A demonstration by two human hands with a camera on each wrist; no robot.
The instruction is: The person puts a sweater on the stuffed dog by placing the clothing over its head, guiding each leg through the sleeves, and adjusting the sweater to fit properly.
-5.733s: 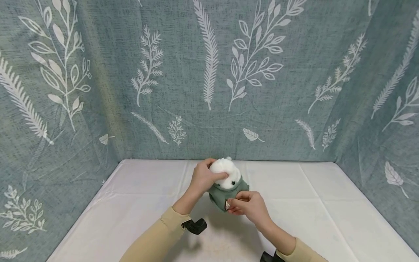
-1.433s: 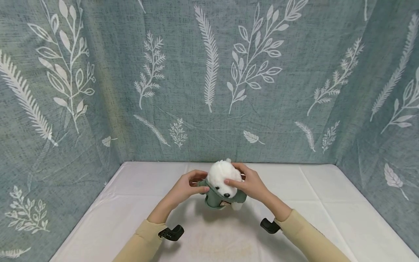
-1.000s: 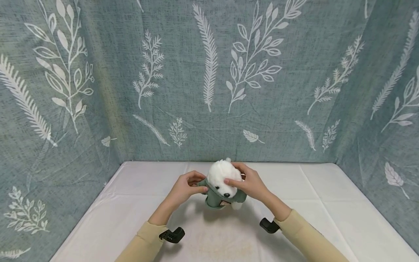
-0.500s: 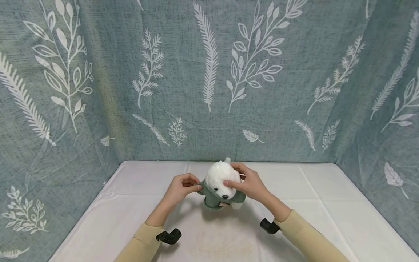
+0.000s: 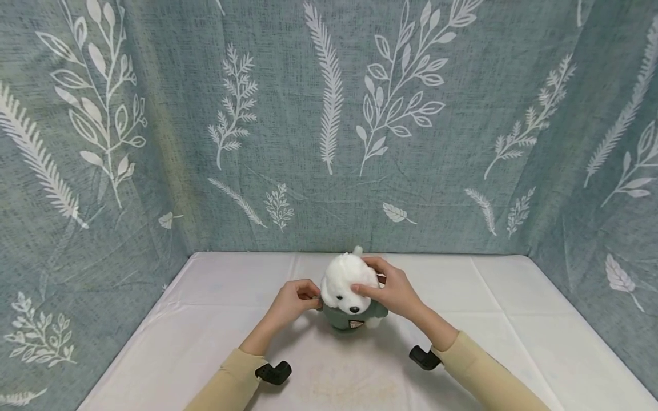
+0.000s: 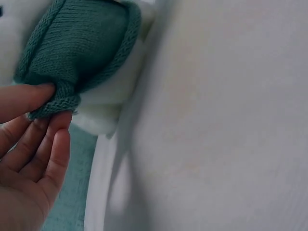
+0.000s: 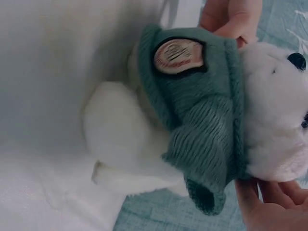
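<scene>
Currently the plush dog (image 5: 345,282) in a green knit sweater (image 5: 351,317) sits upright mid-worktop (image 5: 205,331), facing the camera. Left hand (image 5: 292,298) pinches the sweater's sleeve end between thumb and fingertips (image 6: 57,126), other fingers loose. Right hand (image 5: 392,292) cups the toy's head from the side, fingers curled around it. White cloth covers the worktop; leaf-print curtain (image 5: 329,125) behind.

The plush dog (image 5: 348,285) stands on the table (image 5: 205,319), between both hands. The left hand (image 5: 292,299) is at its sleeve (image 6: 50,103), the right hand (image 5: 393,291) apparently behind its head.
</scene>
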